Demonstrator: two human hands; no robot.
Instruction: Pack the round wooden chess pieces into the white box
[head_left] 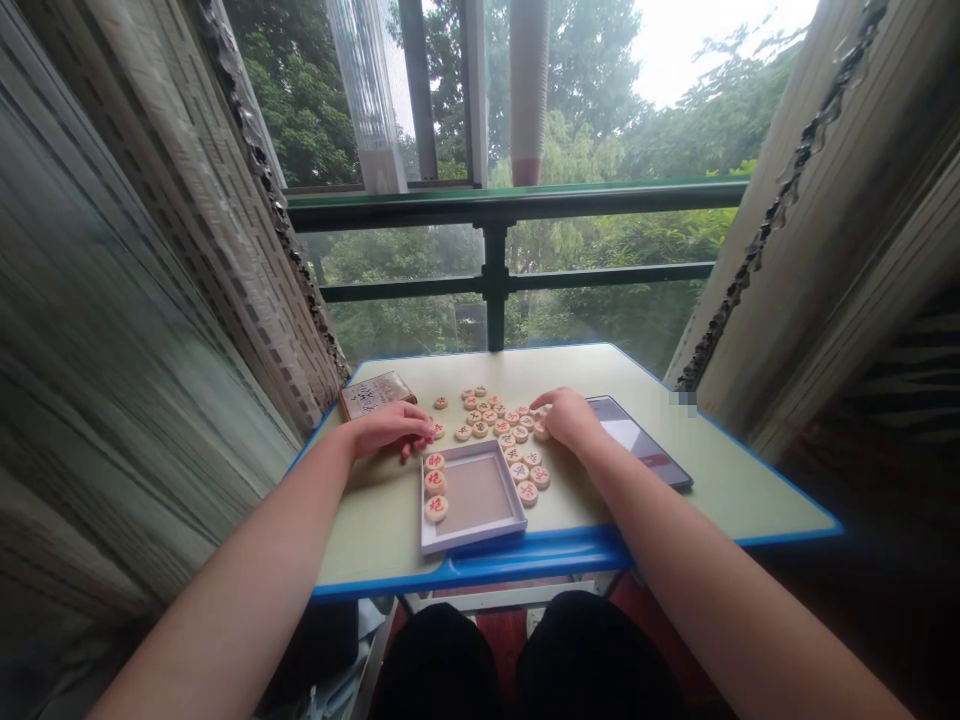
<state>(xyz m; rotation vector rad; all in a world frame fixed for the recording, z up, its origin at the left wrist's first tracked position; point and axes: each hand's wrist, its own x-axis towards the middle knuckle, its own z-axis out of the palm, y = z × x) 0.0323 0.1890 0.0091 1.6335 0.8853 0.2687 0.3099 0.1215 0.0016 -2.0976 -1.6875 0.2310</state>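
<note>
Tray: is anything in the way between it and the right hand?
Yes, loose pieces lie between the right hand and the tray, near its right wall. They're low, so the hand could probably pass over.

Tray is showing pale lilac-white walls, beige-grey floor. Inside tray, discs are bearing red characters on cream faces; beyond tray, more discs are mixing red and dark characters on cream. Counter around tray is wearing yellow-green top, blue edging. Carton beyond tray's left corner is displaying dark characters. Curtain left of tray is carrying brown dashes on beige. Railing beyond tray is looking dark green.
</note>
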